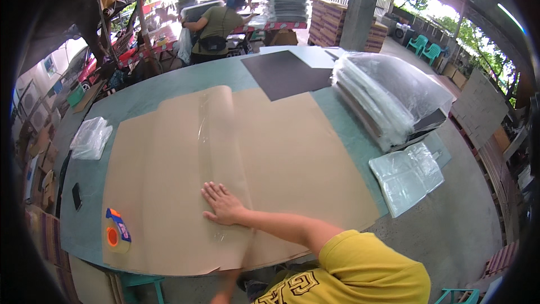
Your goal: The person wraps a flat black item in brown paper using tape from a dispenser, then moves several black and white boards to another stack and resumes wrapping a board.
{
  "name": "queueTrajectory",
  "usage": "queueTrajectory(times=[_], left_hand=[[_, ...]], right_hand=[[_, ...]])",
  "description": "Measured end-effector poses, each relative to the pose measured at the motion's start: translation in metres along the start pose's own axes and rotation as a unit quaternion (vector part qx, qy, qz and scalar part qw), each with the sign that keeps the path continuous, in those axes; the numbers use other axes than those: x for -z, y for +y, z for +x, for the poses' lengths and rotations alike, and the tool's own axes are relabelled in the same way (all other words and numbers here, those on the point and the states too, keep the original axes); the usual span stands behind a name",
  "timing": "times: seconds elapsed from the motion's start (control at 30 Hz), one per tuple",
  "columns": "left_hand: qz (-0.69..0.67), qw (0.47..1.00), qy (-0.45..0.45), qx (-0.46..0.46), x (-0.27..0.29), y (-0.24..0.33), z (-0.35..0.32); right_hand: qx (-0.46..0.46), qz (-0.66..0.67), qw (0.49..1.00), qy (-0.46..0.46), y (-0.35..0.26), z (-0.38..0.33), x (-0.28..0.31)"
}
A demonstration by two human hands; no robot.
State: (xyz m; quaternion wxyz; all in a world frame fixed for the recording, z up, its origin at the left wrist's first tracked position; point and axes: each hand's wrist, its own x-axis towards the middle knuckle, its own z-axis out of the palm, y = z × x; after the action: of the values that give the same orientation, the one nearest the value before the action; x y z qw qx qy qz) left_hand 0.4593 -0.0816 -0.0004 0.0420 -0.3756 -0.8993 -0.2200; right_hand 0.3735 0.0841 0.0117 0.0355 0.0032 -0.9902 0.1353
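My right hand [226, 205] lies flat, palm down with fingers spread, on a large sheet of brown kraft paper [174, 191]. Under and beyond it, a strip of clear tape [203, 121] runs along a raised overlapping fold in the paper. My left hand [232, 277] is low at the sheet's near edge, smeared by motion, so its fingers and anything in them cannot be made out. At the near left corner of the paper sits a blue and orange tape dispenser [118, 231] with a roll of tape.
The green table [135, 98] carries a dark phone [77, 196], folded clear plastic bags [91, 138], dark sheets [284, 73], a plastic-wrapped stack [382, 98] and flat plastic bags [408, 177]. A co-worker [219, 31] stands beyond, beside more stacks [284, 7]. A concrete post [360, 17] rises behind.
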Motion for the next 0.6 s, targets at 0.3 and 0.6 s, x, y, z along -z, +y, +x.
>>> queueTrajectory(times=[0.3, 0.6], left_hand=[[-0.036, 0.997, -0.066, 0.027, 0.007, -0.058, 0.023], [-0.142, 0.937, -0.319, -0.015, 0.041, -0.093, 0.034]], right_hand=[[0.009, 0.222, 0.974, 0.048, 0.017, -0.134, 0.013], [-0.053, 0.035, 0.998, 0.011, -0.033, -0.143, -0.033]])
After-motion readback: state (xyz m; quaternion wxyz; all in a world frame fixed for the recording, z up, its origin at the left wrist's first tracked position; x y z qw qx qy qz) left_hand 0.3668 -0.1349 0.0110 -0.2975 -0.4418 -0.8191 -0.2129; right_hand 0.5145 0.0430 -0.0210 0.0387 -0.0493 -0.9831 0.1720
